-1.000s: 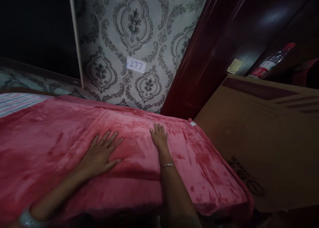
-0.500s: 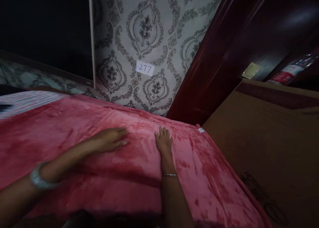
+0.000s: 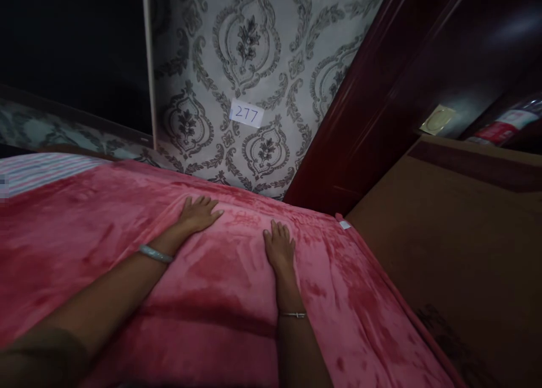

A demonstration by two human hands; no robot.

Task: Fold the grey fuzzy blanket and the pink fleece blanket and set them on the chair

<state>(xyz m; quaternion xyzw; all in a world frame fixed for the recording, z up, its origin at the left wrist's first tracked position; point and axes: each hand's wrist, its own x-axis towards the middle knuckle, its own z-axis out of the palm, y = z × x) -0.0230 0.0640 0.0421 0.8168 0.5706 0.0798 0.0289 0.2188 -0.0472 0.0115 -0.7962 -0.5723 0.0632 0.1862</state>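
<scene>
A pink plush blanket point(image 3: 220, 264) covers the bed, with a folded section under both of my hands. My left hand point(image 3: 198, 213) lies flat near the far left corner of that fold, fingers spread. Toward the fold's right edge, my right hand point(image 3: 279, 245) also rests palm down with its fingers stretched out. Neither hand grips anything. A dark crease runs across the plush below them, and brushed marks show in the pile between the hands.
A large cardboard box point(image 3: 457, 235) stands along the right side, with a bottle point(image 3: 503, 125) behind its top edge. Dark red wooden furniture point(image 3: 339, 151) borders the patterned wall point(image 3: 190, 66), which bears a paper marked 277 point(image 3: 246, 113). Striped cloth point(image 3: 46, 170) lies at far left.
My left hand has moved forward onto the fold's far left corner and now lies flat with fingers spread. My right hand stays in nearly the same place.
</scene>
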